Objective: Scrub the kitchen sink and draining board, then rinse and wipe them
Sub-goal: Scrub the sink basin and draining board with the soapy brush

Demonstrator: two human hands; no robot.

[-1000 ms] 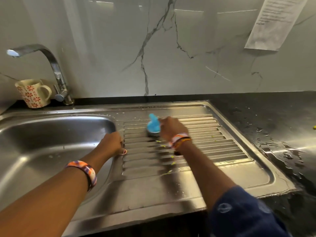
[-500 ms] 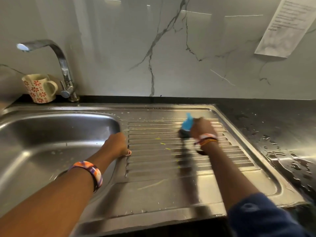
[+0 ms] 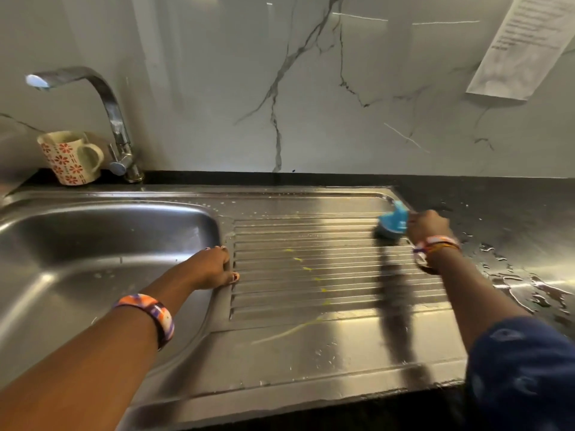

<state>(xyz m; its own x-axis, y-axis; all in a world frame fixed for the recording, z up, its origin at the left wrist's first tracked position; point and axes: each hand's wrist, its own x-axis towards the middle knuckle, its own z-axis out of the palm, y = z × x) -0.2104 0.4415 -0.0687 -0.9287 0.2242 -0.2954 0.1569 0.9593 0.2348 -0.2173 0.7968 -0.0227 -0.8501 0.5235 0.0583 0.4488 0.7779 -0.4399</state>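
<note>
While the left hand stays put, the brush has travelled:
Change: since half a second ago the right hand (image 3: 427, 227) has swept the blue scrubbing brush (image 3: 392, 223) from mid-board to the far right corner of the draining board (image 3: 311, 343)
Right grasp: fingers clenched round the brush, bristles down on the ribs
Left hand (image 3: 211, 269): fingers curled over the sink (image 3: 93, 244) rim, bracing beside the ribs, as before
Residue: yellow flecks (image 3: 306, 269) on the ribs
Writing: paper notice (image 3: 525, 45) on the marble wall, print too blurred to read
Nearby: floral mug (image 3: 70, 157) beside the tap (image 3: 115, 119); water pooled on the black worktop (image 3: 513, 219)
</note>
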